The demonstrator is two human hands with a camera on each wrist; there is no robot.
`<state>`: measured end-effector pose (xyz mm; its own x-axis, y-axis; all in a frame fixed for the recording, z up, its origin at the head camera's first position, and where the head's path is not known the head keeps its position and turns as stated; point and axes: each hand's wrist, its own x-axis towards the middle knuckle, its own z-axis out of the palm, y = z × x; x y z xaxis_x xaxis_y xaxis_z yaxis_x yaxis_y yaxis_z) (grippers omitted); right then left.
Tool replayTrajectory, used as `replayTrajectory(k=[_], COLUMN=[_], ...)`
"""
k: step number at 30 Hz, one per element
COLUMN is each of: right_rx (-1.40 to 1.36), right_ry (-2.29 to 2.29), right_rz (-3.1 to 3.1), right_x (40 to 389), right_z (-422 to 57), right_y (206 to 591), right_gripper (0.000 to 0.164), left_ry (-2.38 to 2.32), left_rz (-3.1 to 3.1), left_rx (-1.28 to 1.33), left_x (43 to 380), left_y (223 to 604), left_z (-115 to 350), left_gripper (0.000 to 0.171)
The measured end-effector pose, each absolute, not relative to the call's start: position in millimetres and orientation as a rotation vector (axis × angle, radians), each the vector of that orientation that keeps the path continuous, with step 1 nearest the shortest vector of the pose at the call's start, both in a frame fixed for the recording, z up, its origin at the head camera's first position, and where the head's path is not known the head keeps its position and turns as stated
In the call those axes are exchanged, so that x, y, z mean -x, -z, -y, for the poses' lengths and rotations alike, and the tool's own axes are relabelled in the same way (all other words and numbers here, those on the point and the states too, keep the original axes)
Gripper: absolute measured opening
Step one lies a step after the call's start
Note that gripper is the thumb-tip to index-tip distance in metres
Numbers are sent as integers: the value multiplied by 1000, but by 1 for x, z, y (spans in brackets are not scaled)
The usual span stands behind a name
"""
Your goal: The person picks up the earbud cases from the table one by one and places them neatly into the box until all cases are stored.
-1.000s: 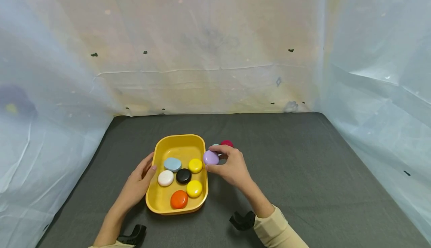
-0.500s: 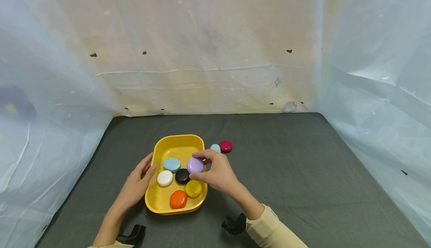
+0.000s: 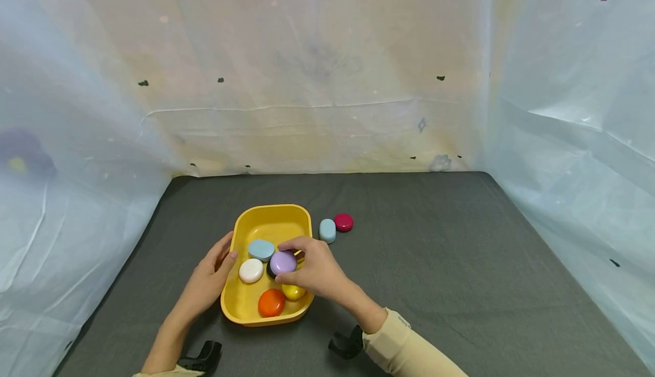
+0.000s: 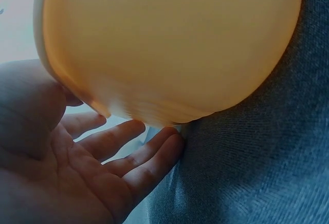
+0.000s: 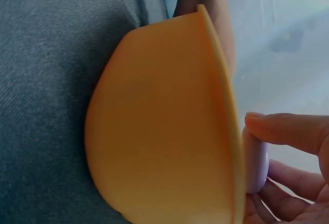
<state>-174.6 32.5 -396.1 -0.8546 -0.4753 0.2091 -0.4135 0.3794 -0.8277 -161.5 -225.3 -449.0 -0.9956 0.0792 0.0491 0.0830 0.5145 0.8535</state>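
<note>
A yellow tray (image 3: 276, 213) stands on the dark cloth. My left hand (image 3: 206, 283) holds its left side, thumb on the rim; in the left wrist view the fingertips (image 4: 167, 142) rest against the outer wall. Over the tray my right hand (image 3: 314, 266) pinches a glossy purple disc (image 3: 284, 262) between thumb and fingers, and it overlaps a black disc (image 3: 271, 270). Around it in the tray lie a light blue oval piece (image 3: 261, 249), a white disc (image 3: 251, 270), an orange disc (image 3: 271, 303) and a yellow disc (image 3: 293, 291). Another yellow disc is hidden behind the right hand.
Right of the tray, a pale blue oblong piece (image 3: 327, 231) and a dark red disc (image 3: 344, 222) lie side by side on the grey cloth (image 3: 435, 252). Pale plastic sheeting (image 3: 317, 81) hangs behind the table and at both sides.
My right hand has carried the purple disc leftward over the tray's rim and nearer to me, above the black disc. The pale blue oblong piece has come into view. The left hand stays put.
</note>
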Motion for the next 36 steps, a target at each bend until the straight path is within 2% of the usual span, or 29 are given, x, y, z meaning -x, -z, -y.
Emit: replayTrajectory(k=[19,36], right_rx=[847,645], right_ry=[1467,1626], right_rz=[-2545,-2646], right_x=[176,175], right_z=[-27,-47], right_y=[407,401], right_gripper=[48,40], left_ry=[1522,1521], left_rz=[2738,2745], left_rx=[126,122], left_x=[161,161], left_y=[447,447], left_z=[225,223], left_gripper=[62,63])
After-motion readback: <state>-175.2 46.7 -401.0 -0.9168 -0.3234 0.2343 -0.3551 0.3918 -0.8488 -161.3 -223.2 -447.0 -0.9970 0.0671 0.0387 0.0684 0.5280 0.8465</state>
